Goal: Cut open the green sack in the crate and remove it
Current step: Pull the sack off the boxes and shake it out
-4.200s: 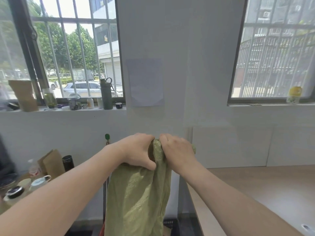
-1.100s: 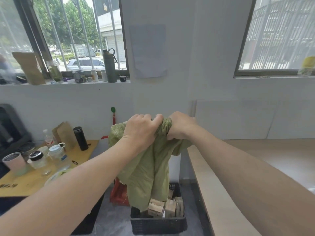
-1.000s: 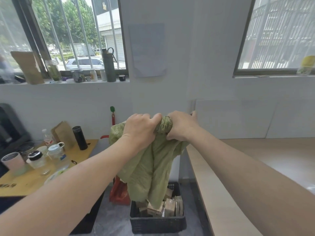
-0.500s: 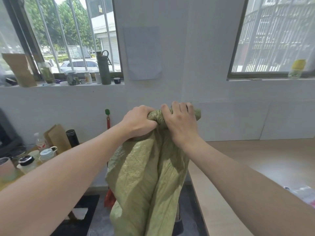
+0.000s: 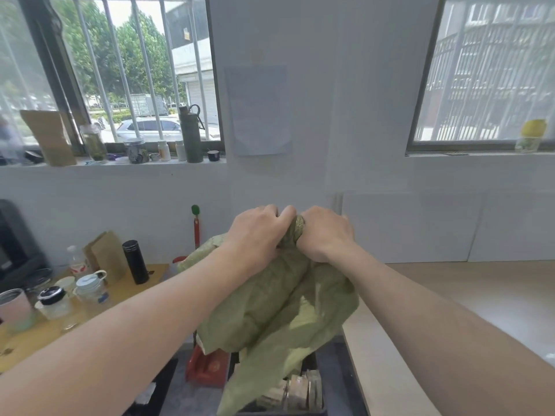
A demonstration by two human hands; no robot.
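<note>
I hold a crumpled green woven sack [image 5: 279, 313] at chest height. My left hand [image 5: 258, 234] and my right hand [image 5: 326, 232] are side by side, both shut on its bunched top. The sack hangs in loose folds, and its lower end dangles over a black crate [image 5: 318, 411] on the floor. Several pale wooden blocks [image 5: 297, 391] lie in the crate, partly hidden by the sack.
A light wooden counter [image 5: 450, 295] runs along the right. On the left, a yellow table [image 5: 36, 334] carries cups, jars and a black flask [image 5: 135, 261]. A red dustpan [image 5: 207, 367] stands on the floor beside the crate. Bottles line the windowsill.
Over the last half second my hands dropped lower with the sack. The sack is more bunched now, and the crate with its blocks shows again below it.
</note>
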